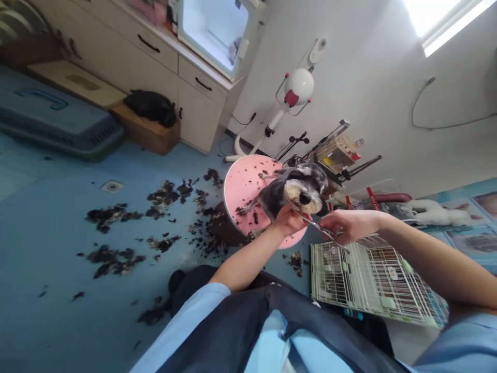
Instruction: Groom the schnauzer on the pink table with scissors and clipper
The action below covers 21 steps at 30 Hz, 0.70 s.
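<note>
A grey and black dog (277, 194) with a pale, bushy muzzle is on a round pink grooming table (243, 181). Under the dog's chin, my left hand (289, 221) is closed around the beard; its fingertips are partly hidden. My right hand (344, 226) grips a pair of long metal scissors (319, 228). The blades point left along the lower side of the muzzle, close to my left hand. Dark hair clippings lie scattered on the tabletop around the dog's legs.
Clumps of cut hair (114, 259) cover the blue floor on the left. A white wire cage (376, 280) stands right of the table. Behind are a white stand dryer (298, 87) and a wooden-coloured box (337, 155). A pet carrier (54, 116) sits by the cabinets (194, 111).
</note>
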Motion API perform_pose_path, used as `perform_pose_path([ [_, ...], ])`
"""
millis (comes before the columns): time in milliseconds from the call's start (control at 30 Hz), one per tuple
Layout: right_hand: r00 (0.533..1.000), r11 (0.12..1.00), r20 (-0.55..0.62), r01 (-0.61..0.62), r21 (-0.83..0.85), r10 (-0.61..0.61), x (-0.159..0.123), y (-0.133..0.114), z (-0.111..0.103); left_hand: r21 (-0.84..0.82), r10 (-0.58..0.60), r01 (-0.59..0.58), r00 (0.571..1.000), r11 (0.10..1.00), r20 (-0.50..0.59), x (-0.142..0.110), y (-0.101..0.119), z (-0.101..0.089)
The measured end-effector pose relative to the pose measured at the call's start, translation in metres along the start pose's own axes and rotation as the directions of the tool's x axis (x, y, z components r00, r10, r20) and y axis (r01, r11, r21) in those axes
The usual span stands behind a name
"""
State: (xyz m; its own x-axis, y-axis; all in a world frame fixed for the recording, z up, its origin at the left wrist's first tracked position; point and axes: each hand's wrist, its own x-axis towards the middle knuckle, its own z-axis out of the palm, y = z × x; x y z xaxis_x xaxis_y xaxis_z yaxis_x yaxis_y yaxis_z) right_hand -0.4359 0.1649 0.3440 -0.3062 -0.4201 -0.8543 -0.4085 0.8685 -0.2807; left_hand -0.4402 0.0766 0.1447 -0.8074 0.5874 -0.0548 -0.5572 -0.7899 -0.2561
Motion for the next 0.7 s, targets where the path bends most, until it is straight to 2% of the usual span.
perform_pose_path([
  [67, 0.999, 1.000, 0.026, -0.024, 0.014, 0.024, -0.003, -0.005, -0.004, 0.008, -0.041, 0.041, 0.999, 0.999, 0.034, 0.000, 0.000, -0.001],
  [200, 0.995, 0.999, 0.085, -0.047, 0.009, 0.046, -0.007, -0.013, -0.013, -0.011, -0.038, 0.039, 0.998, 0.999, 0.042, -0.004, 0.000, 0.001],
  [433, 0.988, 0.996, 0.135, -0.085, 0.027, 0.080, -0.011, -0.012, -0.021, -0.027, -0.036, 0.038, 0.996, 0.999, 0.080, -0.008, 0.001, 0.000],
  [600, 0.989, 0.996, 0.120, -0.083, -0.028, 0.086, -0.014, -0.021, -0.022, -0.061, -0.028, 0.035, 0.994, 0.998, 0.107, -0.005, 0.002, 0.000],
  [700, 0.988, 0.996, 0.126, -0.085, -0.004, 0.085, -0.015, -0.024, -0.021, -0.082, 0.000, 0.009, 0.994, 0.997, 0.105, -0.004, 0.002, 0.000],
])
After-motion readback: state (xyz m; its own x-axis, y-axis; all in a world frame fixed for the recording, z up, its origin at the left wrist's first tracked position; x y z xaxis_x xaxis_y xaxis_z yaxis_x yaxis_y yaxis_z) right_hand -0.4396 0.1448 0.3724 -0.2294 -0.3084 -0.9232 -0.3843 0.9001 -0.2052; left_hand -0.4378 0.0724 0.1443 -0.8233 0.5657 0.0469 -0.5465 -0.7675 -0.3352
